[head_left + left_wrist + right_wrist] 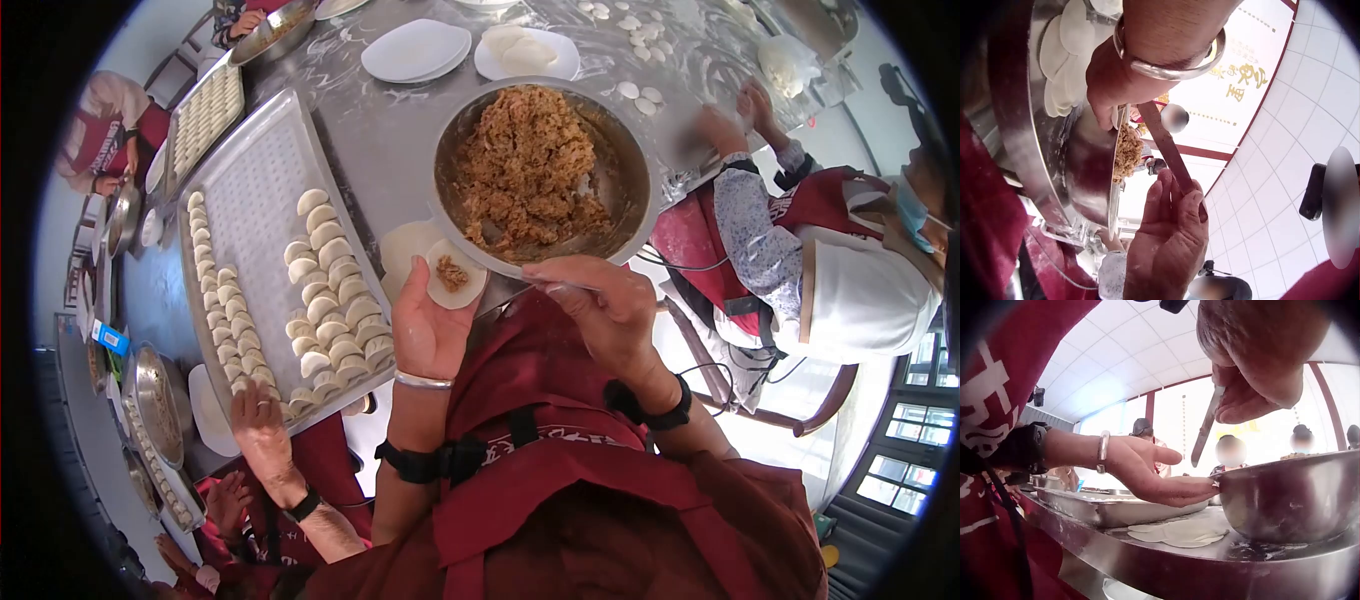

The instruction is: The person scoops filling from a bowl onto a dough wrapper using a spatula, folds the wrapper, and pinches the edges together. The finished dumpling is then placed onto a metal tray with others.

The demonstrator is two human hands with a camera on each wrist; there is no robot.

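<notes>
My left hand point(432, 335) is palm up, its fingers straight under a round dumpling wrapper point(437, 288). A small dab of meat filling point(452, 272) lies on the wrapper's middle. My right hand point(608, 312) grips a flat, narrow spatula point(1205, 428), its blade slanting down over the left hand in the right wrist view. Just beyond both hands stands a steel bowl point(640, 205) heaped with brown minced filling point(530, 150). More flat wrappers point(402, 245) lie on the table beside the bowl, partly hidden by my left hand.
A metal tray point(250, 150) with rows of folded dumplings point(335, 280) stands left; another person's hand point(262, 430) is at its near corner. White plates point(415, 48) and dough discs point(645, 40) lie farther back. Someone in an apron point(770, 230) sits right.
</notes>
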